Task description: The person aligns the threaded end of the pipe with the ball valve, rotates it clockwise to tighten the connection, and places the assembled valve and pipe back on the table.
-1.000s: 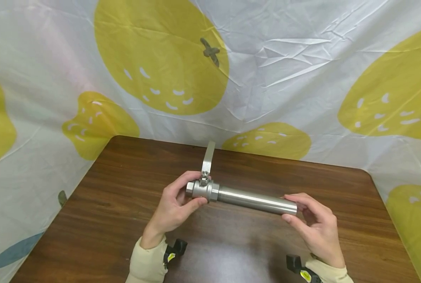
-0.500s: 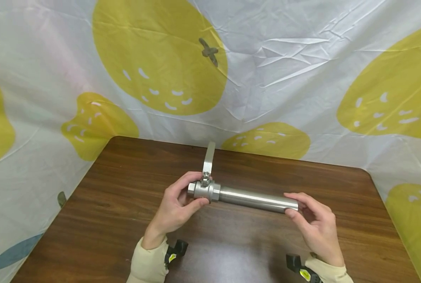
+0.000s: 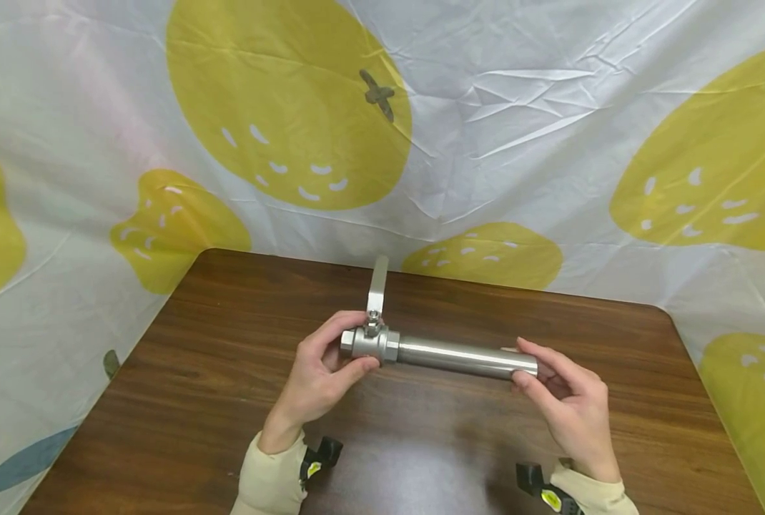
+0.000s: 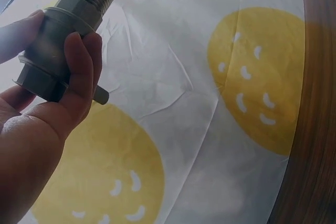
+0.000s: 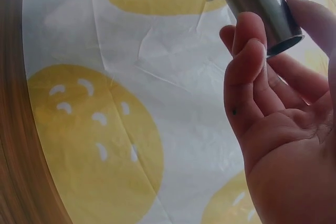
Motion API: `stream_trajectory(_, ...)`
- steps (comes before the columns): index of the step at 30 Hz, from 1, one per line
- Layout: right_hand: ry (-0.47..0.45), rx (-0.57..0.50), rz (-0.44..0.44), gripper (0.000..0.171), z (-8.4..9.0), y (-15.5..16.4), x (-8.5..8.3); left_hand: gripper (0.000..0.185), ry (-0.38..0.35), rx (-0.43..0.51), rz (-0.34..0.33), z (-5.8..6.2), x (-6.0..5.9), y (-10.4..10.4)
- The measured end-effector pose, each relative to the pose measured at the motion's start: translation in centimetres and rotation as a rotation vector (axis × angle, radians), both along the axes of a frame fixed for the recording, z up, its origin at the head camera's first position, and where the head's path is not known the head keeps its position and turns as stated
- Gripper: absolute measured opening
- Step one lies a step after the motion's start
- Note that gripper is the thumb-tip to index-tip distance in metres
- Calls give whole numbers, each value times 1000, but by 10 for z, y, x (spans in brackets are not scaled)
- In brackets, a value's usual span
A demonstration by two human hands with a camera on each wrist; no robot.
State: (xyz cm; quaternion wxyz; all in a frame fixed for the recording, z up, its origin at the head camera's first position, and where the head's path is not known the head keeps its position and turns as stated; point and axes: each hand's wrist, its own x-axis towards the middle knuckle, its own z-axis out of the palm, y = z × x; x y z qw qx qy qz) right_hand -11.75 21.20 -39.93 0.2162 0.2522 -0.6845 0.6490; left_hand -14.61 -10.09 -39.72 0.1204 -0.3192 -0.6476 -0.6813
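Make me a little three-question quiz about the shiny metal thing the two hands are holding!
1. True or false: the ball valve lies flat on the wooden table.
2. Which hand grips the valve body? A) left hand B) right hand
3. Fill in: the right hand pinches the free end of the steel ____.

Key: 1 false, it is held above the table; 2 A; 3 pipe.

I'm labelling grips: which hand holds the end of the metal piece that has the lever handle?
The left hand: it grips the valve body under the upright lever. The right hand holds the plain pipe end.
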Motion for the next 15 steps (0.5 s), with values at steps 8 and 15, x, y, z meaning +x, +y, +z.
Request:
stream_trajectory(8, 94, -138, 225, 64, 2, -4, -4, 46, -26, 38, -2, 0, -1, 0)
stream_trajectory(15, 182, -179, 239, 52, 7, -8, -4, 44, -37, 42, -20, -1, -1, 0)
